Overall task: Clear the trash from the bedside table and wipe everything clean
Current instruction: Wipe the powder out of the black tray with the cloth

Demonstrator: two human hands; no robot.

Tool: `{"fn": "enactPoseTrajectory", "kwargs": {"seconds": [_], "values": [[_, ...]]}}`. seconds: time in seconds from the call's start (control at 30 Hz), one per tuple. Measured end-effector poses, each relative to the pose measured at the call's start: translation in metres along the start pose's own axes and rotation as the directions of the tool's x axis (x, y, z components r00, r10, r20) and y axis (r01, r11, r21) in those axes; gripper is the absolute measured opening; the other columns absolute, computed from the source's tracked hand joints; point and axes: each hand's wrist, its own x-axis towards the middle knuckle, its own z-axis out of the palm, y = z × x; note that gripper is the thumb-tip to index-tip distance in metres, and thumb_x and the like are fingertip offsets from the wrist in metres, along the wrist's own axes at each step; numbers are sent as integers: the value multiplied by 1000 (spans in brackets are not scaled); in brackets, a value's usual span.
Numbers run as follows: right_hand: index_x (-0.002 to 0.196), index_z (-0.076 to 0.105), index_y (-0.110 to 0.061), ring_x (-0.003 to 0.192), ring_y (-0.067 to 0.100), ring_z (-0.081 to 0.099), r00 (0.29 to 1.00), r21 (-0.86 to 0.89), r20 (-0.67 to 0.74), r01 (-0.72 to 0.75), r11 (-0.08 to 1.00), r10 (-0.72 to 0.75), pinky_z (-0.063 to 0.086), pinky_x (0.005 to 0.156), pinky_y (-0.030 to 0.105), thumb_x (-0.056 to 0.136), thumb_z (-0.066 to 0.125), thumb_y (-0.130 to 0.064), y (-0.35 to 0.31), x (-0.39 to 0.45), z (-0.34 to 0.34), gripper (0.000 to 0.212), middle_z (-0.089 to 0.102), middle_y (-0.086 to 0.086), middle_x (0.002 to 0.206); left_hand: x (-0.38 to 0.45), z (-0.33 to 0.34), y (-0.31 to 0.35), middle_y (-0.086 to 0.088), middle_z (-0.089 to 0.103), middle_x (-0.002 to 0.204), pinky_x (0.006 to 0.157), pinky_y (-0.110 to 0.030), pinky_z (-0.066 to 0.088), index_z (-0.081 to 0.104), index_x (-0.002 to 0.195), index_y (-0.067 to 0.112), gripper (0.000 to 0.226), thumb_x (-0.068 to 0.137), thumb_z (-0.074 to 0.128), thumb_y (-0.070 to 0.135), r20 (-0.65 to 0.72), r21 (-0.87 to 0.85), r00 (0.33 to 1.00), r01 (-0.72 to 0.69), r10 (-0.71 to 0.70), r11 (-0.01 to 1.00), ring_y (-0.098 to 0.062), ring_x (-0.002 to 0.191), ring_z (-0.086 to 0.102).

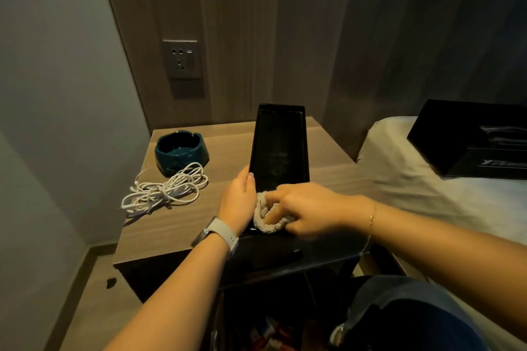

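Note:
A black rectangular tray [278, 148] is tilted up on the wooden bedside table [182, 222], its far end raised. My left hand [238, 202] grips the tray's lower left edge, thumb along the rim. My right hand [306, 211] holds a crumpled beige cloth [268, 219] against the tray's near end. A dark teal ashtray [181, 151] sits at the table's back left. A tangle of white cable [166, 189] lies in front of the ashtray.
A bed with a white sheet [413, 179] lies to the right, with a black box [473, 139] on it. A wall socket [182, 58] is above the table. A dark bin with coloured wrappers [265, 330] stands below, near my knee.

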Motion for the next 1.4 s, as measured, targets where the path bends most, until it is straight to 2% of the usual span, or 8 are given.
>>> {"fn": "enactPoseTrajectory", "kwargs": {"seconds": [0.13, 0.23, 0.33, 0.67, 0.87, 1.07, 1.23, 1.4], "values": [[109, 69, -29, 85, 12, 53, 984, 216, 49, -179, 960, 172, 45, 73, 27, 90, 56, -22, 25, 12, -44, 24, 53, -7, 96, -3, -2, 10, -3, 66, 114, 95, -43, 48, 54, 131, 21, 36, 102, 35, 27, 15, -6, 1000, -15, 15, 1000, -22, 104, 61], [104, 71, -30, 77, 14, 56, 916, 60, -110, -382, 922, 386, 43, 59, 28, 86, 55, -28, 36, 37, -41, 24, 58, -7, 88, -3, -3, 8, -1, 65, 121, 101, -39, 45, 52, 135, 22, 39, 99, 36, 24, 0, -23, 1000, 14, -14, 1000, -19, 111, 59], [94, 69, -23, 82, 17, 58, 947, -39, -147, -293, 955, 285, 46, 63, 30, 83, 53, -24, 13, 39, -3, 19, 55, -5, 91, -1, -3, 4, 0, 68, 109, 95, -47, 49, 59, 122, 24, 38, 96, 33, 34, -33, -30, 999, -10, 9, 1000, -19, 102, 63], [114, 67, -30, 88, 21, 64, 865, -292, 394, -203, 935, 311, 55, 72, 35, 85, 60, -24, -10, 8, -54, 31, 67, 0, 103, -12, -3, 17, -16, 68, 92, 72, -44, 52, 35, 148, 28, 45, 103, 33, 24, -172, 150, 959, -201, 226, 968, -29, 80, 64], [111, 68, -40, 83, 16, 60, 898, -84, -80, -440, 894, 434, 54, 68, 37, 86, 54, -30, -7, -25, -84, 30, 65, -7, 92, -14, -31, 52, -19, 68, 98, 64, -30, 33, 31, 150, 17, 50, 101, 42, 16, -105, 418, 893, -360, 438, 834, -34, 86, 62], [123, 60, -37, 95, 22, 55, 830, 86, -356, -429, 899, 430, 49, 73, 39, 88, 48, -28, -28, -20, -3, 38, 49, -6, 94, -24, -46, 77, -20, 67, 101, 71, -45, 47, 29, 150, 13, 53, 99, 44, 19, 4, 596, 843, -434, 538, 676, -39, 90, 62], [109, 66, -29, 99, 25, 54, 920, 137, -202, -314, 940, 337, 31, 59, 30, 86, 49, -24, -51, -29, 45, 29, 48, -1, 99, -39, -47, 68, -15, 67, 89, 65, -36, 44, 25, 152, 18, 56, 100, 45, 17, -6, 595, 843, -429, 538, 679, -31, 80, 63], [110, 68, -34, 84, 24, 56, 892, 227, -234, -337, 914, 387, 47, 64, 40, 88, 50, -30, -24, -46, 16, 29, 55, 1, 94, -60, -42, 55, -19, 68, 103, 74, -45, 52, 26, 152, 20, 56, 99, 46, 16, -23, 540, 849, -435, 529, 721, -35, 89, 64]]}}
